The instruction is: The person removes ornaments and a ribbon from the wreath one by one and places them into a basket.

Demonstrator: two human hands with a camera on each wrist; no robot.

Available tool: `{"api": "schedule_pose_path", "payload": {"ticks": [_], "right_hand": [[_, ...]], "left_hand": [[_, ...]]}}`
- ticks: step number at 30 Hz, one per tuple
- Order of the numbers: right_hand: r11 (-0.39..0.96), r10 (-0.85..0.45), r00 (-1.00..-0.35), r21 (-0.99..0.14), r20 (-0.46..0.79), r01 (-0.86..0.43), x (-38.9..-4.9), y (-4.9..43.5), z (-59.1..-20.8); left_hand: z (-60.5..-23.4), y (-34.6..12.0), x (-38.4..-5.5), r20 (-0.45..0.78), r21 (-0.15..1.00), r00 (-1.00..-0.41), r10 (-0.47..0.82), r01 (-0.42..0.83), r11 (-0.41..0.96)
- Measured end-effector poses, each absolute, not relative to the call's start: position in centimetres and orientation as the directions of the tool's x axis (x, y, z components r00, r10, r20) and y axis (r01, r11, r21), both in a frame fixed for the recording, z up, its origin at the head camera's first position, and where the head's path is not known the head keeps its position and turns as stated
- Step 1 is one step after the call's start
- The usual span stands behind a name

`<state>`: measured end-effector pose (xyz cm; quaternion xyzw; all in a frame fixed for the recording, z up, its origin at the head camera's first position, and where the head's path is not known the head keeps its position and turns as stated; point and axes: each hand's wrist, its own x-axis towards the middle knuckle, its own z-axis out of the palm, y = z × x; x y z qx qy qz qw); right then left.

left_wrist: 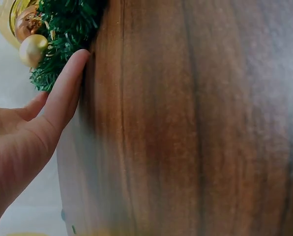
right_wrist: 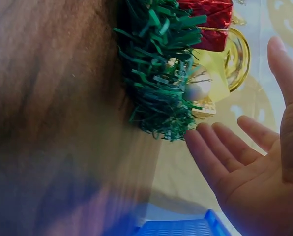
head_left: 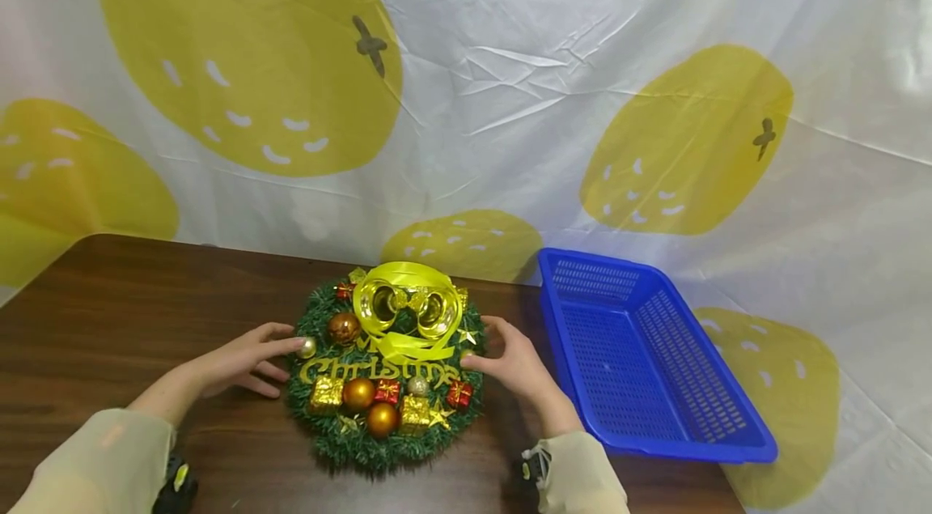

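Note:
A green Christmas wreath [head_left: 386, 449] lies on the brown table, dressed with baubles, small gift boxes, stars and gold "Christmas" lettering. Two gold bells [head_left: 408, 307] with a yellow ribbon [head_left: 415, 275] sit at its far side. My left hand [head_left: 236, 360] is at the wreath's left edge, fingers extended, fingertips right by a pale gold bauble [left_wrist: 33, 50]. On the opposite side my right hand [head_left: 518, 360] is spread, thumb apart from the fingers, fingertips at the green tinsel [right_wrist: 161, 108]. Neither hand grips anything.
A blue plastic basket [head_left: 564, 352] with perforated walls stands right of my right hand. Behind the table [head_left: 182, 295] hangs a white cloth [head_left: 495, 133] printed with large yellow fruit shapes. Dark bands with devices circle both wrists.

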<state>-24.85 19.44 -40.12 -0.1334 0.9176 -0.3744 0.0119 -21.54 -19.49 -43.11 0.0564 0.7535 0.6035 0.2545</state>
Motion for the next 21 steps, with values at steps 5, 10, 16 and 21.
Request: {"api": "schedule_pose_path", "payload": {"ticks": [5,10,16,21], "right_hand": [[0.623,-0.230,-0.971,-0.756,0.067,-0.200,-25.1,19.7,-41.0],[0.557,-0.239,-0.969,-0.809,0.061,-0.188,-25.2,20.0,-41.4],[0.518,-0.280,-0.959,-0.832,0.055,-0.199,-25.4,20.2,-41.6],[0.517,-0.285,-0.957,-0.833,0.050,-0.197,-25.6,20.2,-41.9]], "left_hand": [[-43.0,-19.4,-21.2,-0.316,0.938,-0.864,0.393,-0.221,0.269],[-43.2,-19.2,-21.0,-0.309,0.934,-0.873,0.377,-0.204,0.294],[-43.6,-19.0,-20.9,-0.291,0.933,-0.888,0.356,-0.181,0.310],[-43.8,-19.0,-20.9,-0.271,0.937,-0.896,0.352,-0.162,0.309]]}}
